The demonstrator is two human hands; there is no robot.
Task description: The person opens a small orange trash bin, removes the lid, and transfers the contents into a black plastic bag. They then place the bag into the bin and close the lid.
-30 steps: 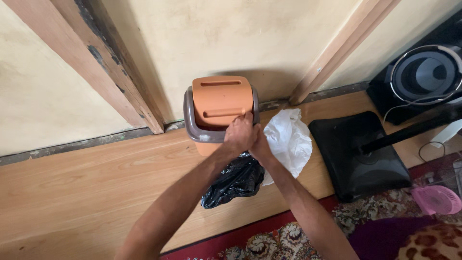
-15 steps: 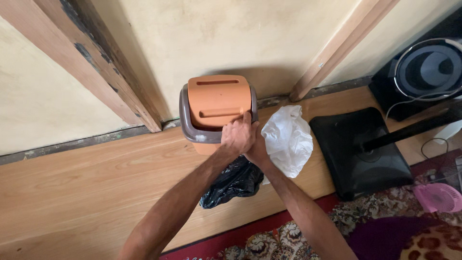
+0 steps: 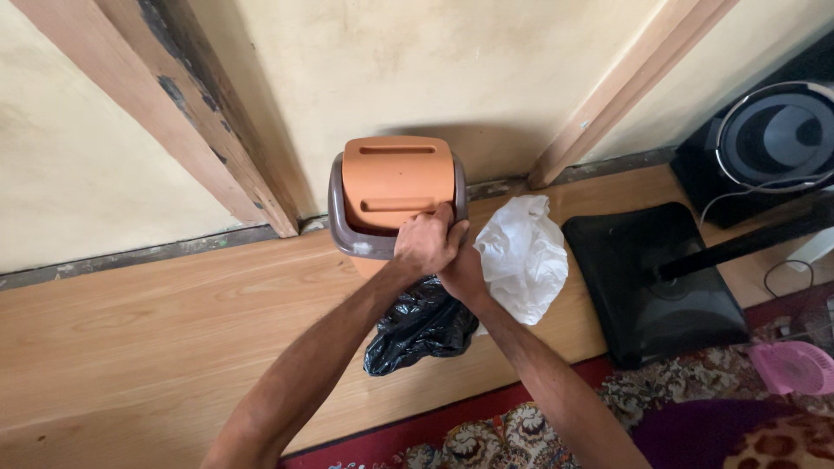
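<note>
**A lived-in room of a home**

This is a room in a house, seen at floor level. The floor (image 3: pixel 130 321) is pale wood-look laminate, meeting a cream plastered wall (image 3: pixel 434 61) that is stained and crossed by wooden posts (image 3: pixel 174 113), one with peeling dark paint. A small orange swing-lid bin (image 3: pixel 395 187) stands against the wall, with a black bag (image 3: pixel 417 326) and a white bag (image 3: pixel 521 256) on the floor beside it. To the right sit a black speaker (image 3: pixel 773 139) with a trailing cable and the square black base of a stand (image 3: pixel 651 278). A red patterned carpet (image 3: pixel 695 408) covers the near floor, with a pink plastic item (image 3: pixel 795 365) lying on it.
</note>
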